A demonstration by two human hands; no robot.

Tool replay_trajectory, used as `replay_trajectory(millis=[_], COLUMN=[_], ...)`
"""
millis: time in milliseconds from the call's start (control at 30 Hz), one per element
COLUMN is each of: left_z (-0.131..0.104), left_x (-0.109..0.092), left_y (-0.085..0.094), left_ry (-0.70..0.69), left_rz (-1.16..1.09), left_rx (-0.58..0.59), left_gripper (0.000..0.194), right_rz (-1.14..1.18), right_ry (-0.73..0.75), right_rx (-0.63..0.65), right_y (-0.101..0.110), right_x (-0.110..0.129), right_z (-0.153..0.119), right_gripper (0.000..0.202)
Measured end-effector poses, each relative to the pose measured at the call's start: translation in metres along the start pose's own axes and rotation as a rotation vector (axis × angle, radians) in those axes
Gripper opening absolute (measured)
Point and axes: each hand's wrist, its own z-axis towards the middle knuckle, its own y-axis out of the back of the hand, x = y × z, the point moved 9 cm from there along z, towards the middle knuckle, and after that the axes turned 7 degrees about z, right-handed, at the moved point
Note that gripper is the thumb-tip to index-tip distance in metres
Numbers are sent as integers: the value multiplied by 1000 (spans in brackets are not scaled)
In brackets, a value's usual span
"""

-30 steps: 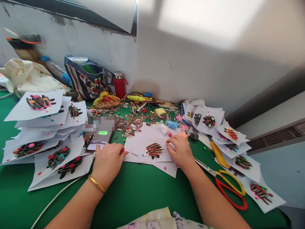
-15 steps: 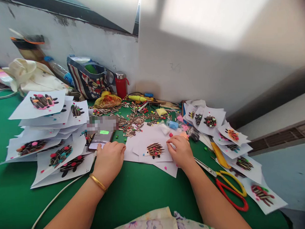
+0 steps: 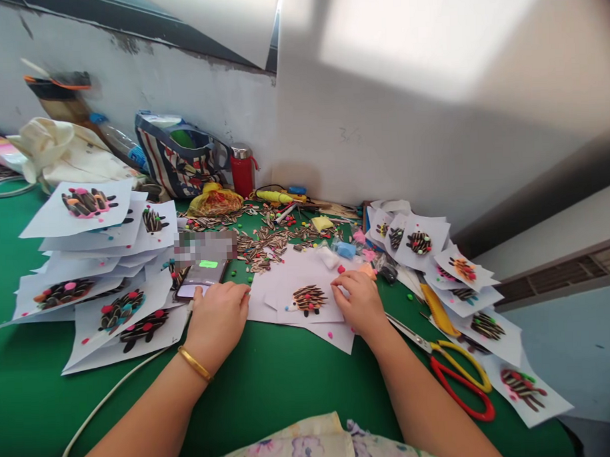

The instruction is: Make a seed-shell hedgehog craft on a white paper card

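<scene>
A hedgehog figure (image 3: 310,299) made of striped sunflower seeds, with red dots and dark feet, lies on a white paper card (image 3: 291,315) in front of me. Left of this card, my left hand (image 3: 219,319) is closed beside the phone (image 3: 201,280), fingers curled and tips pointing at the paper. My right hand (image 3: 360,300) rests at the card's right edge, thumb and index fingertips brought close together. Whether either hand pinches something small cannot be made out. More white sheets (image 3: 333,337) lie under the card, with a pink bit on one.
Finished seed cards are stacked at left (image 3: 108,315) and right (image 3: 488,325). Scissors (image 3: 460,366) and a yellow cutter (image 3: 438,310) lie right of my arm. Loose sunflower seeds (image 3: 265,243), clay lumps (image 3: 344,249), a red flask (image 3: 242,172) and a striped bag (image 3: 177,159) are behind.
Both hands stay almost in place, shifting only very slightly left. The card and hedgehog have not visibly moved; the view has shifted a little.
</scene>
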Motion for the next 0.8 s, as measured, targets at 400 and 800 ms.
replay_trajectory(millis=[400, 800], left_z=[0, -5], left_x=[0, -62], left_y=[8, 36], left_ry=[0, -245], left_rz=[-52, -608], left_rx=[-66, 17], left_gripper=[24, 21], right_rz=[6, 99], right_ry=[22, 106], right_rx=[-3, -84], right_y=[2, 15], right_x=[3, 25], right_z=[-1, -5], right_gripper=[13, 16])
